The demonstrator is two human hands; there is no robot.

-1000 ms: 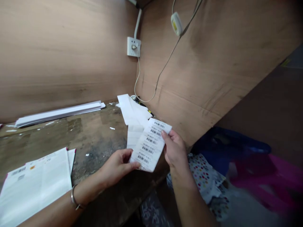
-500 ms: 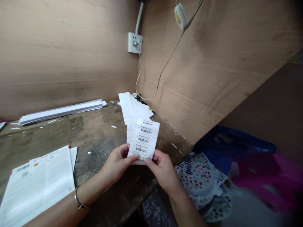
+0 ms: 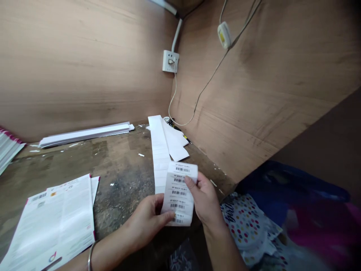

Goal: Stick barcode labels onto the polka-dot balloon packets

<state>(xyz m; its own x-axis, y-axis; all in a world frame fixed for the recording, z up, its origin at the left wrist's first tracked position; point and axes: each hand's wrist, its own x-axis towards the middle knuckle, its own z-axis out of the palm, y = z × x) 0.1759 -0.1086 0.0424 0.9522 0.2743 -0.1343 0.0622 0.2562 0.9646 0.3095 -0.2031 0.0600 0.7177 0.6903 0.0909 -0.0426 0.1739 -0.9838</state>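
Note:
A strip of white barcode labels (image 3: 180, 199) is held up between both hands, its printed side facing me. My left hand (image 3: 150, 216) pinches the strip's lower left edge, thumb lying across the bottom label. Higher up, my right hand (image 3: 204, 195) grips the right edge with its thumb over the second label. Behind the printed part, a long blank white strip (image 3: 161, 150) runs back along the table; whether it joins the labels is hidden. Left of my hands lie printed white packets (image 3: 56, 222) with pink edges.
Flat white strips (image 3: 84, 134) lie along the back wall, and pink-edged packets (image 3: 8, 148) are stacked at far left. White sheets (image 3: 176, 141) rest in the corner below a wall socket (image 3: 170, 61) and hanging cable. Dotted bags (image 3: 245, 226) lie right of the table.
My right hand has moved from the strip's bottom up its right edge. My left hand still pinches the lower left. The view has shifted, bringing the stacked packets at far left into sight.

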